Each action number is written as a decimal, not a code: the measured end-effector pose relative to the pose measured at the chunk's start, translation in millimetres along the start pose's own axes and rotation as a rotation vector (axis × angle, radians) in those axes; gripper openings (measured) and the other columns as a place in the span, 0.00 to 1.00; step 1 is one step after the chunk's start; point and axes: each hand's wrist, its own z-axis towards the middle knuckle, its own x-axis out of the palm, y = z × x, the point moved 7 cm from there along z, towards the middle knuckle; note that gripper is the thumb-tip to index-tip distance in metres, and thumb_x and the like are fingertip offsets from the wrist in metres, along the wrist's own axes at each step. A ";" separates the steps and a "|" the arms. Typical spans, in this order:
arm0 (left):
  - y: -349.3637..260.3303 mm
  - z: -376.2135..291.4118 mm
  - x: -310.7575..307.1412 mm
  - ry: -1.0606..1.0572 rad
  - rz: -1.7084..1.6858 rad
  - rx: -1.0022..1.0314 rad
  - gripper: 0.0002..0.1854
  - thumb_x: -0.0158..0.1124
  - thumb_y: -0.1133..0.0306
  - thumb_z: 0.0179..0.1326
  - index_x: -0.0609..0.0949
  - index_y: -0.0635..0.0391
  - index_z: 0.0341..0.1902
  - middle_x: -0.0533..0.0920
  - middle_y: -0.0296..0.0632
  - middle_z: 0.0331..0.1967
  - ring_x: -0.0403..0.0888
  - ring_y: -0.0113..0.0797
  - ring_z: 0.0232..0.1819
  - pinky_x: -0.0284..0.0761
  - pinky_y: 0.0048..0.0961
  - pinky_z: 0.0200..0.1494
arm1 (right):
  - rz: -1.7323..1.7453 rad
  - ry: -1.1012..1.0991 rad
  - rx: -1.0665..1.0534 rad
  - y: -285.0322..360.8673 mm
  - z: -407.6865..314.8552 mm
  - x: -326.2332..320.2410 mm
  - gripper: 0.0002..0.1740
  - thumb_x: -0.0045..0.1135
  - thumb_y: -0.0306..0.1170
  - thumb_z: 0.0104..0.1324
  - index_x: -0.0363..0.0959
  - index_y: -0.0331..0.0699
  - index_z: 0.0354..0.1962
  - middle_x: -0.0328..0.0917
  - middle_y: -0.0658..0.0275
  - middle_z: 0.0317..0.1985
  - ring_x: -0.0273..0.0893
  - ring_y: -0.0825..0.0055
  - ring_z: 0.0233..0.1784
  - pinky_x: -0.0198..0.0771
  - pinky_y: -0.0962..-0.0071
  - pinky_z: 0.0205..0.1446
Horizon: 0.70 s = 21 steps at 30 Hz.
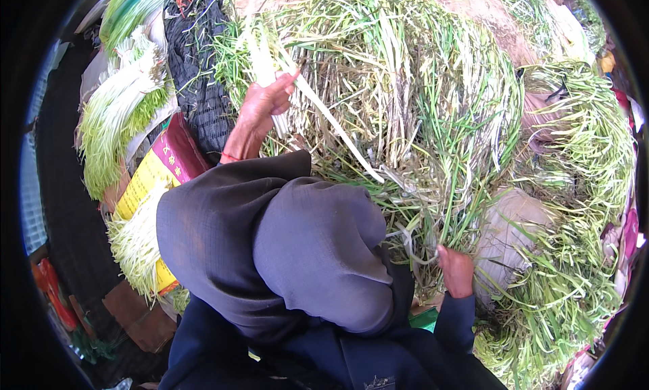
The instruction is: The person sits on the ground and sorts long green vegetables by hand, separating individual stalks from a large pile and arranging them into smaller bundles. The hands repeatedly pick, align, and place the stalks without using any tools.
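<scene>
My left hand (267, 99) is closed around a small bunch of pale leafy stalks (261, 60), whose white ends stick out below the fist. One long white stalk (340, 125) slants from beside its fingers down to the right. My right hand (456, 269) is low on the right, beside the knee, with thumb and finger pinched at a thin pale leaf strip (422, 259). A large heap of long green and whitish stalks (355, 91), some brown and withered, spreads in front of me.
Sorted bundles of pale stalks (119, 103) lie on the left, another bundle (134, 238) on a yellow and maroon printed sack (159, 167). Black netting (200, 75) lies between them and the heap. On the right are a whitish sack (512, 228) and more loose greens (568, 288).
</scene>
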 end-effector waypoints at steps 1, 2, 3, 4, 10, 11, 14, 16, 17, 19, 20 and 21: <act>2.6 -5.1 8.9 0.056 -0.028 0.010 0.10 0.67 0.68 0.62 0.78 0.58 0.42 0.72 0.26 0.20 0.56 0.12 0.14 0.47 0.15 0.16 | -0.148 0.019 -0.072 17.2 5.5 -1.0 0.20 0.50 0.38 0.71 0.73 0.32 0.25 0.69 0.57 0.16 0.70 0.61 0.20 0.65 0.63 0.29; 5.5 -8.5 16.0 0.087 -0.006 -0.005 0.10 0.68 0.68 0.61 0.77 0.56 0.40 0.73 0.26 0.20 0.55 0.12 0.13 0.47 0.15 0.16 | -0.297 0.044 -0.143 35.3 11.6 -2.1 0.20 0.51 0.38 0.71 0.73 0.32 0.24 0.69 0.56 0.15 0.71 0.57 0.20 0.65 0.61 0.29; 9.7 -12.7 21.4 0.084 0.008 -0.029 0.09 0.69 0.68 0.60 0.77 0.56 0.37 0.74 0.27 0.20 0.55 0.13 0.13 0.47 0.16 0.16 | -0.320 0.033 -0.179 52.8 20.6 -5.9 0.16 0.57 0.36 0.67 0.73 0.33 0.24 0.70 0.54 0.18 0.71 0.56 0.22 0.66 0.61 0.28; 11.9 -16.7 26.8 0.096 0.011 -0.040 0.09 0.70 0.68 0.60 0.78 0.56 0.34 0.76 0.28 0.20 0.55 0.13 0.13 0.47 0.17 0.15 | -0.284 -0.042 -0.268 75.8 29.8 -13.2 0.14 0.58 0.34 0.66 0.74 0.33 0.25 0.70 0.55 0.19 0.71 0.56 0.22 0.66 0.61 0.28; 20.1 -30.7 45.3 0.185 0.101 -0.120 0.10 0.70 0.66 0.60 0.78 0.56 0.35 0.78 0.32 0.21 0.56 0.15 0.13 0.48 0.18 0.16 | 0.144 -0.133 -0.489 175.5 96.1 -17.3 0.08 0.61 0.26 0.63 0.77 0.32 0.39 0.80 0.56 0.33 0.81 0.66 0.35 0.76 0.70 0.40; 21.4 -31.8 47.8 0.204 0.105 -0.127 0.10 0.70 0.65 0.60 0.78 0.57 0.35 0.78 0.32 0.22 0.56 0.15 0.13 0.48 0.18 0.16 | 0.278 -0.135 -0.494 188.3 108.3 -11.3 0.09 0.60 0.28 0.65 0.77 0.33 0.42 0.81 0.57 0.36 0.81 0.68 0.38 0.77 0.71 0.42; 23.9 -32.9 51.2 0.224 0.163 -0.144 0.12 0.70 0.62 0.61 0.78 0.56 0.37 0.77 0.30 0.22 0.54 0.15 0.14 0.48 0.18 0.16 | 0.549 0.045 -0.435 219.6 142.0 16.0 0.15 0.55 0.33 0.70 0.75 0.35 0.50 0.81 0.59 0.43 0.81 0.70 0.40 0.78 0.73 0.46; 23.9 -34.2 53.4 0.251 0.174 -0.141 0.11 0.69 0.62 0.62 0.78 0.55 0.38 0.78 0.31 0.23 0.55 0.15 0.14 0.48 0.17 0.16 | 0.787 0.203 -0.344 231.0 153.4 35.3 0.17 0.50 0.36 0.73 0.72 0.32 0.51 0.80 0.61 0.37 0.80 0.75 0.35 0.75 0.78 0.40; 23.9 -34.8 53.5 0.257 0.175 -0.142 0.11 0.69 0.63 0.62 0.78 0.55 0.38 0.79 0.31 0.23 0.55 0.15 0.14 0.48 0.17 0.16 | 0.902 0.281 -0.277 233.7 158.1 44.7 0.17 0.50 0.36 0.73 0.71 0.31 0.51 0.80 0.61 0.35 0.79 0.77 0.33 0.73 0.78 0.36; 23.7 -36.9 54.0 0.277 0.181 -0.131 0.10 0.68 0.63 0.62 0.78 0.55 0.38 0.80 0.33 0.24 0.55 0.15 0.14 0.48 0.17 0.16 | 1.065 0.357 -0.182 237.7 164.5 59.4 0.17 0.47 0.35 0.75 0.68 0.29 0.52 0.75 0.67 0.28 0.73 0.84 0.26 0.66 0.83 0.28; 24.3 -37.3 53.3 0.274 0.204 -0.137 0.10 0.68 0.63 0.62 0.78 0.55 0.38 0.80 0.33 0.24 0.55 0.15 0.14 0.48 0.18 0.16 | 1.104 0.328 -0.158 236.6 166.4 61.8 0.17 0.47 0.35 0.75 0.68 0.29 0.53 0.73 0.68 0.27 0.71 0.85 0.25 0.64 0.84 0.27; 25.3 -37.9 53.4 0.284 0.223 -0.144 0.11 0.68 0.63 0.62 0.78 0.55 0.38 0.80 0.33 0.24 0.55 0.15 0.14 0.48 0.18 0.16 | 1.141 0.299 -0.133 234.7 168.1 63.6 0.17 0.47 0.34 0.75 0.68 0.29 0.53 0.72 0.69 0.26 0.68 0.86 0.23 0.62 0.85 0.26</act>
